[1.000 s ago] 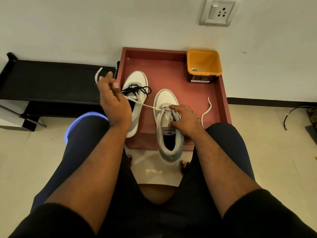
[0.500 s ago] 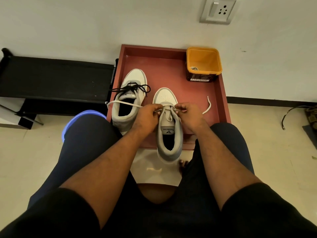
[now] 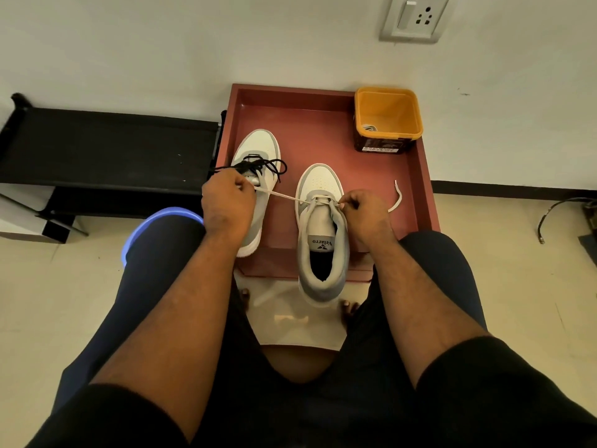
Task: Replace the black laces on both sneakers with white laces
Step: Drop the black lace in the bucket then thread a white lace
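- Hands have parted since half a second ago: then both worked together at the front eyelets of the right-hand grey-and-white sneaker (image 3: 323,227); now your left hand (image 3: 226,205) is drawn out leftward over the other sneaker.
- Flat white shoelace (image 3: 284,196) runs taut from that fist to the lowest eyelets, so you are pulling slack through. I judge the first crossing is being seated, with most rows still to thread.
- Left fingers are curled tight on the lace; its free end is hidden in the fist.
- Right hand (image 3: 361,210) pinches the lace, probably thumb against forefinger, right beside the right eyelet; the grip itself is small in view.
- Loose tail curls on the reddish-brown wooden tray (image 3: 323,124), just right of that hand.
- Left-hand grey-and-white sneaker (image 3: 258,150) still carries its thin black laces (image 3: 271,166), bunched just beyond your left knuckles. That shoe is not yet begun.
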The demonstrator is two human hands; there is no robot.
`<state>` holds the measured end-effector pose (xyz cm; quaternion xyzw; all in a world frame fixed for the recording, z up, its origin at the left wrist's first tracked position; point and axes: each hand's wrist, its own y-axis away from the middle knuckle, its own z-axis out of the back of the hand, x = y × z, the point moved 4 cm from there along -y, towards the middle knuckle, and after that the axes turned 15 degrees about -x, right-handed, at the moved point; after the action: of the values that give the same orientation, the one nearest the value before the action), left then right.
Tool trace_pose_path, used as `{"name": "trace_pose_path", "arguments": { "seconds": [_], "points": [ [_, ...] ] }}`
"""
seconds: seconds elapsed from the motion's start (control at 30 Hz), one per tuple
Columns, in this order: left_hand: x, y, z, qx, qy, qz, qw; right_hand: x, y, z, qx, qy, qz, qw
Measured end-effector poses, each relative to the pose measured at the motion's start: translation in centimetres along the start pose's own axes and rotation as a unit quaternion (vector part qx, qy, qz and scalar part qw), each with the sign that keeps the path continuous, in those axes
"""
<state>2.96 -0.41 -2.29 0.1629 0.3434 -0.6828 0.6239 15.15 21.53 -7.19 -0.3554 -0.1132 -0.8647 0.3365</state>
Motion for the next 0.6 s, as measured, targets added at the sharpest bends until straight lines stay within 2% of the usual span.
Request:
{"name": "trace_pose_path", "arguments": {
  "seconds": [0.13, 0.2, 0.23, 0.3, 0.37, 0.43, 0.5, 0.53, 0.6],
  "points": [
    [-0.7, 1.1, 1.0, 0.02, -0.02, 0.014, 0.999, -0.1, -0.1, -0.5, -0.004, -0.005, 0.003, 1.0],
    [-2.2, 2.1, 1.2, 0.085, 0.02, -0.005, 0.996, 0.0, -0.3, -0.3, -0.012, -0.011, 0.009, 1.0],
    [-3.3, 2.9, 1.3, 0.152, 0.093, 0.008, 0.984, 0.3, -0.2, 0.1, -0.022, -0.007, 0.018, 1.0],
    [-5.6, 4.5, 2.3, 0.286, 0.267, 0.043, 0.919, 1.2, 0.4, 1.4, -0.057, -0.025, 0.028, 0.998],
    [-7.7, 4.9, 4.1, 0.328, 0.37, 0.015, 0.869, 2.3, 1.6, 2.7, -0.065, -0.15, -0.021, 0.986],
    [-8.8, 4.2, 5.5, 0.31, 0.403, -0.015, 0.861, 4.1, 3.5, 3.5, -0.012, -0.34, -0.095, 0.936],
    [-9.3, 3.6, 6.4, 0.277, 0.41, -0.017, 0.869, 6.0, 5.5, 3.9, 0.062, -0.496, -0.132, 0.856],
    [-9.3, 3.4, 6.6, 0.256, 0.417, -0.008, 0.872, 6.8, 6.3, 4.1, 0.102, -0.547, -0.14, 0.819],
    [-9.1, 3.2, 6.7, 0.203, 0.432, 0.025, 0.878, 7.9, 7.6, 4.1, 0.173, -0.573, -0.156, 0.786]
  ]
}}
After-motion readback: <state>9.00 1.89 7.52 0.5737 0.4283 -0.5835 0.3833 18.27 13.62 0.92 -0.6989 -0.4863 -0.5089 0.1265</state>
